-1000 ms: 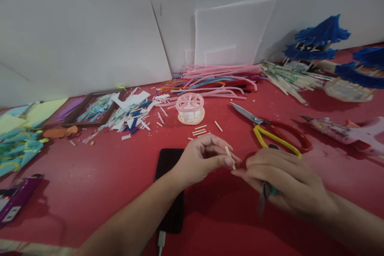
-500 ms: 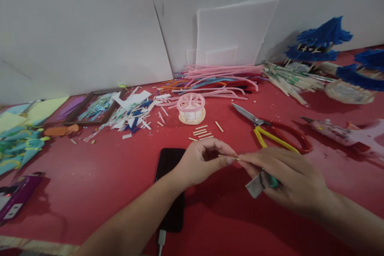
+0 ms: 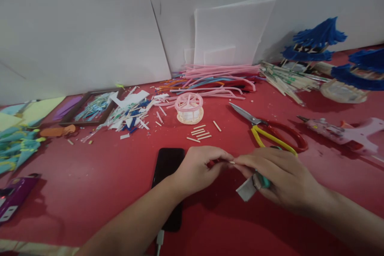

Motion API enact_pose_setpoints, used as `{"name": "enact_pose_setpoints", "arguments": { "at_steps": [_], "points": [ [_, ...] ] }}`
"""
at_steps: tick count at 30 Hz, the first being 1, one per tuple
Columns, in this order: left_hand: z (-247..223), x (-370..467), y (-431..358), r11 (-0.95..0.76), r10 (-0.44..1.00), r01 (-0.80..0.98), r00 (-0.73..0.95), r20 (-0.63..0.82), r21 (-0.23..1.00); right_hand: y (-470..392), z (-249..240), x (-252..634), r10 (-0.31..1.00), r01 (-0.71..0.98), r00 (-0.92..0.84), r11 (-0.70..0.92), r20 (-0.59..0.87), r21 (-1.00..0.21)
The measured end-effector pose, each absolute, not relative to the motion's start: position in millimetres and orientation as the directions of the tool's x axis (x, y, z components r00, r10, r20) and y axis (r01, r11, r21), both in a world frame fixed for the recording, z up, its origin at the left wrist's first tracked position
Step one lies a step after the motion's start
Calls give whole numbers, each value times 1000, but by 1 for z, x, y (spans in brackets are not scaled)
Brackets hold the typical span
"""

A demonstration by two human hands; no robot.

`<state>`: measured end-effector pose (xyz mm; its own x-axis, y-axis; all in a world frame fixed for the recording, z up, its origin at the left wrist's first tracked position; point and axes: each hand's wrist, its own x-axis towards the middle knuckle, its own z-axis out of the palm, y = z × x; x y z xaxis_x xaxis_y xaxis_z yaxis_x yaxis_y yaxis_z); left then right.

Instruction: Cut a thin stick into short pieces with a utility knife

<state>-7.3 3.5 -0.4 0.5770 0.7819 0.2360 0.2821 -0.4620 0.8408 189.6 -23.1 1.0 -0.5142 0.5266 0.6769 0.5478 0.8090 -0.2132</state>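
Observation:
My left hand (image 3: 199,168) is closed in a pinch on a short wooden stick (image 3: 232,162); only a bit of the stick shows. My right hand (image 3: 288,178) meets it there, thumb and index fingertip at the stick's other end. Tucked in the curled fingers of that hand is a green-handled cutter (image 3: 247,190), its wide metal blade pointing down and left. Several cut wooden sticks (image 3: 198,131) lie on the red table just beyond the hands. Behind them stands a small round model (image 3: 189,108) with a pink spoked ring on top and a pale base.
Scissors (image 3: 261,122) with red and yellow handles lie right of centre, and a pink glue gun (image 3: 345,134) sits farther right. A black phone (image 3: 168,164) rests under my left forearm. Pink pipe cleaners (image 3: 222,71), scraps (image 3: 132,112) and blue-roofed models (image 3: 318,36) line the back.
Both hands have shifted slightly, the right one a little left with the cutter. Less of the stick shows between the fingertips. The whole view has moved slightly.

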Motion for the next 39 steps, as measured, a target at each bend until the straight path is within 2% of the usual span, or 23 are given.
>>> {"name": "enact_pose_setpoints", "arguments": {
  "at_steps": [5,10,20,39],
  "points": [
    [-2,-8,4,-379,855,266,467,226,886,-26,1,190,615,665,-452,715,646,-215],
    [-4,-9,5,-429,843,266,460,278,863,-27,4,184,689,703,-474,671,548,-237],
    [-8,-10,7,-552,770,207,499,399,808,-27,6,180,698,708,-490,668,522,-229],
    [-7,-8,8,-568,748,184,521,410,802,-27,7,180,703,702,-495,670,511,-241]
  ]
}}
